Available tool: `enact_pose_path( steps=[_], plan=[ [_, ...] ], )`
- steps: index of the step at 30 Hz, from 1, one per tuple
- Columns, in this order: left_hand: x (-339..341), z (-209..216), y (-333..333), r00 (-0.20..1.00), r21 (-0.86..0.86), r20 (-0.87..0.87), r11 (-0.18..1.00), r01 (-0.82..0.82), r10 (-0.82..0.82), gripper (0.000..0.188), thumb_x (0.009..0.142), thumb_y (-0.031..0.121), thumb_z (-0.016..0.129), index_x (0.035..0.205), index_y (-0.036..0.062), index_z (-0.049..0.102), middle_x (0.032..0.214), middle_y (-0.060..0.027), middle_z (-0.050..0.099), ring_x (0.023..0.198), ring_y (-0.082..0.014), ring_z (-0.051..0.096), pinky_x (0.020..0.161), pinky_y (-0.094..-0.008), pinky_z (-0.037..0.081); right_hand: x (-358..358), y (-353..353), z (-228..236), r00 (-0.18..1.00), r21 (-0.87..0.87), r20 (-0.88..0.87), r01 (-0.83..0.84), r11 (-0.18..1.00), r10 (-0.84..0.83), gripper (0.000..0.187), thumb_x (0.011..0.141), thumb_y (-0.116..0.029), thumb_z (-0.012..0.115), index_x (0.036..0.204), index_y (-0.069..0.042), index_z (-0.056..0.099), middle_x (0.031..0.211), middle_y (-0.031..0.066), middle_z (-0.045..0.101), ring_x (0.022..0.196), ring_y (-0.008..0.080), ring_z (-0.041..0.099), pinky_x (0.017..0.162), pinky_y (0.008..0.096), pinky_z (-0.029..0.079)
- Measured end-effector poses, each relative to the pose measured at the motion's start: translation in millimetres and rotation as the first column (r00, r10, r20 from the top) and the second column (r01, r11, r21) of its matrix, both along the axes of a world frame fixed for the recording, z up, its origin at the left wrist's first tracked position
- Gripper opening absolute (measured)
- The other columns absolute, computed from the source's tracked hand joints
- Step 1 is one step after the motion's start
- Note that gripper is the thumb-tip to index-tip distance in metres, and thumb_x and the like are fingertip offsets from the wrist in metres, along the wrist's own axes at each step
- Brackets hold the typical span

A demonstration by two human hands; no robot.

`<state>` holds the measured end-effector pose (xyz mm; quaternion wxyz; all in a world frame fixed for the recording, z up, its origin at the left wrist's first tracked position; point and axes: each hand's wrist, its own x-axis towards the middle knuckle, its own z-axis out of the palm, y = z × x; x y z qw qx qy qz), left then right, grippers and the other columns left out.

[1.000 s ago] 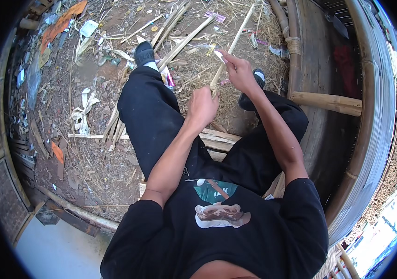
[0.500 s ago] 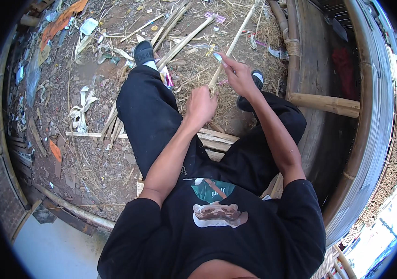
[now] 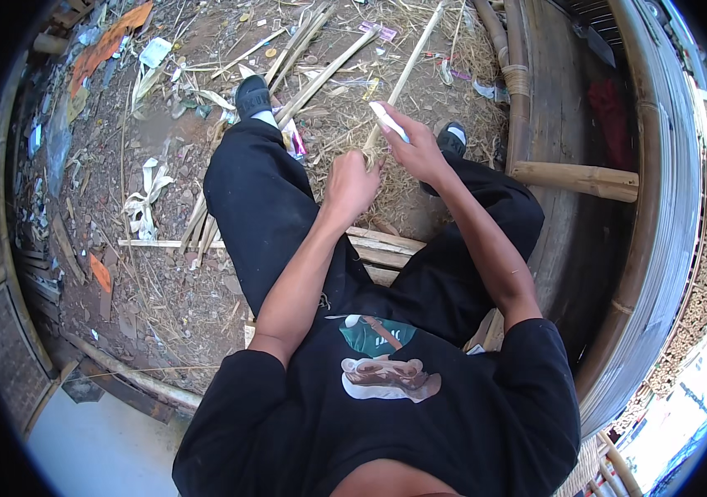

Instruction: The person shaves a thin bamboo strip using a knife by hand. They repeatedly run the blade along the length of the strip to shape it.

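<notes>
A long pale bamboo strip (image 3: pixel 416 56) runs from between my legs toward the far edge of the ground. My left hand (image 3: pixel 352 184) is closed round its near end, fingers wrapped and knuckles up. Just to the right, my right hand (image 3: pixel 421 154) is closed on a knife (image 3: pixel 390 123), whose bright blade points to the far left and lies over or against the strip. The handle is hidden in my fingers. Whether the blade's edge touches the bamboo, I cannot tell.
Split bamboo pieces (image 3: pixel 327 76) lie beyond my left foot, and more lengths (image 3: pixel 382 248) lie beneath my legs. Dry shavings and litter cover the dirt. A bamboo-framed wooden bench (image 3: pixel 548 99) stands close on the right. White plastic strips (image 3: pixel 148 199) lie at left.
My right hand has come slightly toward me and to the left, and more of the blade shows. My left hand and the bamboo strip have shifted slightly left.
</notes>
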<state>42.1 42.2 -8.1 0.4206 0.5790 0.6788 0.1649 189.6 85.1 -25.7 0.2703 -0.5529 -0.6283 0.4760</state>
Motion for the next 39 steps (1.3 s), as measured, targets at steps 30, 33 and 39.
enact_pose_path(
  steps=[30, 33, 39],
  plan=[
    [4.4, -3.9, -5.0, 0.999, 0.019, -0.040, 1.000, 0.024, -0.023, 0.022, 0.077, 0.010, 0.065, 0.077, -0.0117, 0.061, 0.077, -0.0339, 0.060, 0.077, -0.0482, 0.062, 0.069, -0.0513, 0.050, -29.1, 4.5, 4.0, 0.937, 0.366, 0.286, 0.086, 0.927, -0.200, 0.021, 0.090, -0.018, 0.053, 0.082, 0.000, 0.058, 0.069, 0.0254, 0.059, 0.067, 0.0444, 0.058, 0.060, 0.0509, 0.044],
    [4.8, -0.3, -5.1, 0.998, 0.011, -0.047, 1.000, 0.029, -0.029, 0.022, 0.077, 0.011, 0.065, 0.077, -0.0113, 0.062, 0.077, -0.0336, 0.060, 0.076, -0.0484, 0.062, 0.069, -0.0513, 0.050, -27.7, 4.1, 3.1, 0.939, 0.366, 0.276, 0.096, 0.926, -0.206, 0.020, 0.090, -0.017, 0.053, 0.082, 0.001, 0.059, 0.068, 0.0258, 0.058, 0.067, 0.0443, 0.058, 0.061, 0.0503, 0.044],
    [4.0, 2.5, -4.0, 0.999, -0.004, -0.045, 1.000, 0.019, -0.020, 0.023, 0.079, 0.013, 0.065, 0.077, -0.0102, 0.062, 0.076, -0.0333, 0.060, 0.076, -0.0476, 0.062, 0.068, -0.0512, 0.050, -27.1, 7.1, 11.6, 0.946, 0.301, 0.225, 0.160, 0.940, -0.233, 0.021, 0.088, -0.018, 0.057, 0.089, 0.000, 0.067, 0.068, 0.0268, 0.059, 0.068, 0.0438, 0.060, 0.061, 0.0466, 0.047]
  ],
)
